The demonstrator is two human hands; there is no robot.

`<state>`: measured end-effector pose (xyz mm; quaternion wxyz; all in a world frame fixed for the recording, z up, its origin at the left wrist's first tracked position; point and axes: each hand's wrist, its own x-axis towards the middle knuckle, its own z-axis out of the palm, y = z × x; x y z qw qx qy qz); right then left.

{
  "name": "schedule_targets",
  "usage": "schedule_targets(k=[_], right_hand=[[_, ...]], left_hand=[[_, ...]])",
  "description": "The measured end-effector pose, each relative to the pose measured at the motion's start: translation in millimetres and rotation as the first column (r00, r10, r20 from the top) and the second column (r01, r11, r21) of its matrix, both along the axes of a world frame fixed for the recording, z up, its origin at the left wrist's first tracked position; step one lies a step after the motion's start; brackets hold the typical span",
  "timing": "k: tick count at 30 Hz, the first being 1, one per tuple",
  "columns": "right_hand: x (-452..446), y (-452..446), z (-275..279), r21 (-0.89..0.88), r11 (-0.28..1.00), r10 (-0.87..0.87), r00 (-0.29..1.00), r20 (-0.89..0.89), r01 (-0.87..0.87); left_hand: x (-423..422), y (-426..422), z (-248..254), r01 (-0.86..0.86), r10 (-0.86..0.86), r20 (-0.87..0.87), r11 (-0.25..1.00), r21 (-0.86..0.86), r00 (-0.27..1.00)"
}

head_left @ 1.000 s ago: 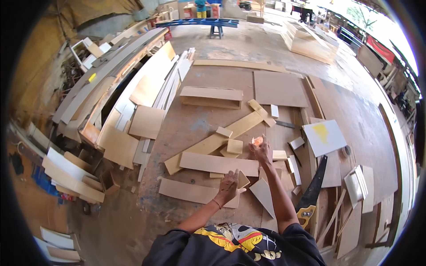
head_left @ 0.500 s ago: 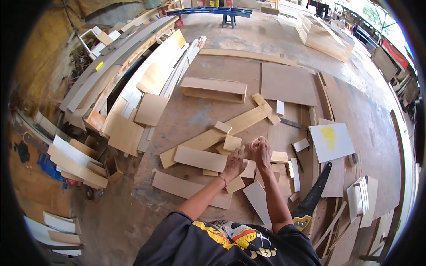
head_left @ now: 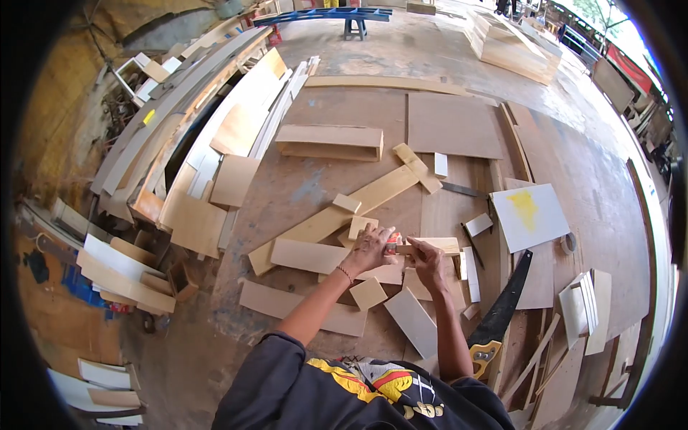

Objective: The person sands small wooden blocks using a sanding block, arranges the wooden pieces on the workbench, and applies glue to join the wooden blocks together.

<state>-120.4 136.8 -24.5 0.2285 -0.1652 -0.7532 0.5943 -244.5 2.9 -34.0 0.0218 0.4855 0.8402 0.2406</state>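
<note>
Drawn together since, my left hand [head_left: 369, 247] grips a small red object [head_left: 392, 244]. My right hand [head_left: 428, 262] pinches a flat brown strip [head_left: 405, 250].

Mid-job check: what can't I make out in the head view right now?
All in the head view:
- Red item: too small to identify, partly covered by the left hand.
- Right hand: grip too small to read.
- Person in yellow: upper body cut off by the top edge.
- Whatever lies under the white board: hidden by the board.
- Saw: individual teeth too small.
</note>
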Motion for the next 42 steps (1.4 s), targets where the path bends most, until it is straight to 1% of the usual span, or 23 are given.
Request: schedule_targets(k=[1, 2, 3, 5, 7, 8, 10, 11, 13, 14, 17, 18, 20, 21, 23, 25, 28, 30, 32, 33, 34, 36, 42], right_hand=[[5, -3, 18, 0.043, 0.998, 0.033, 0.998, 0.061, -0.036], [9, -6, 35, 0.085, 0.994, 0.063, 0.990, 0.123, -0.074], [10, -9, 46, 0.086, 0.993, 0.068, 0.990, 0.123, -0.079], [13, -20, 65, 0.426, 0.897, 0.081, 0.991, 0.110, -0.120], [15, -32, 79, 0.469, 0.874, 0.103, 0.992, 0.075, -0.126], [17, -40, 89, 0.509, 0.851, 0.123, 0.992, 0.040, -0.126], [25, -57, 116, 0.563, 0.805, 0.140, 0.982, 0.124, -0.186], [30, -64, 125, 0.605, 0.769, 0.157, 0.979, 0.132, -0.205], [40, -78, 146, 0.679, 0.699, 0.191, 0.973, 0.126, -0.225], [45, -84, 153, 0.675, 0.700, 0.199, 0.971, 0.130, -0.233], [60, -97, 174, 0.749, 0.605, 0.242, 0.959, 0.149, -0.269], [65, -100, 177, 0.747, 0.608, 0.240, 0.959, 0.151, -0.269], [73, -108, 181, 0.724, 0.629, 0.230, 0.958, 0.172, -0.282], [77, -110, 182, 0.723, 0.631, 0.228, 0.958, 0.175, -0.282], [82, -114, 183, 0.709, 0.665, 0.200, 0.971, 0.132, -0.234], [85, -115, 177, 0.726, 0.654, 0.208, 0.973, 0.099, -0.213], [90, -113, 181, 0.772, 0.613, 0.188, 0.980, 0.064, -0.168], [93, -109, 183, 0.800, 0.580, 0.162, 0.984, 0.068, -0.151], [92, -104, 181, 0.824, 0.527, 0.155, 0.977, 0.148, -0.208], [91, -103, 179, 0.839, 0.509, 0.144, 0.980, 0.139, -0.194], [91, -104, 178, 0.838, 0.511, 0.137, 0.980, 0.141, -0.192], [90, -107, 175, 0.862, 0.449, 0.126, 0.972, 0.198, -0.234], [85, -106, 159, 0.878, 0.397, 0.133, 0.963, 0.236, -0.270]], left_hand=[[3, -6, 8, 0.023, -0.023, -0.051, 1.000, -0.005, 0.998], [5, -12, 16, 0.018, -0.018, -0.051, 1.000, -0.006, 0.999], [8, -16, 24, 0.012, -0.012, -0.007, 0.999, 0.038, 1.000], [15, -23, 28, -0.001, -0.002, 0.044, 0.997, 0.081, 0.999], [29, -30, 28, -0.194, 0.121, 0.208, 0.904, 0.380, 0.971], [36, -36, 29, -0.202, 0.124, 0.223, 0.906, 0.373, 0.967], [50, -49, 48, -0.172, 0.116, 0.139, 0.840, 0.514, 0.983], [57, -53, 55, -0.185, 0.109, 0.164, 0.793, 0.581, 0.980], [63, -59, 59, -0.177, 0.135, 0.115, 0.722, 0.669, 0.984], [66, -63, 63, -0.150, 0.136, 0.078, 0.677, 0.720, 0.988], [76, -72, 67, -0.126, 0.153, 0.035, 0.638, 0.760, 0.988], [79, -74, 68, -0.126, 0.150, 0.038, 0.639, 0.758, 0.988], [84, -77, 70, -0.111, 0.143, 0.038, 0.549, 0.828, 0.989], [86, -77, 71, -0.077, 0.161, -0.014, 0.540, 0.838, 0.987], [90, -79, 74, -0.071, 0.138, -0.003, 0.530, 0.845, 0.990], [94, -80, 75, -0.066, 0.110, 0.009, 0.519, 0.852, 0.994], [96, -82, 74, -0.056, 0.134, -0.026, 0.577, 0.814, 0.991], [96, -85, 66, -0.050, 0.173, -0.088, 0.662, 0.748, 0.981], [99, -86, 59, -0.044, 0.136, -0.063, 0.664, 0.746, 0.989], [101, -87, 58, -0.041, 0.106, -0.040, 0.668, 0.743, 0.994], [103, -88, 58, -0.038, 0.099, -0.038, 0.669, 0.742, 0.994], [107, -89, 61, -0.024, 0.104, -0.070, 0.705, 0.708, 0.992], [104, -95, 60, -0.006, 0.069, -0.069, 0.750, 0.662, 0.995]])
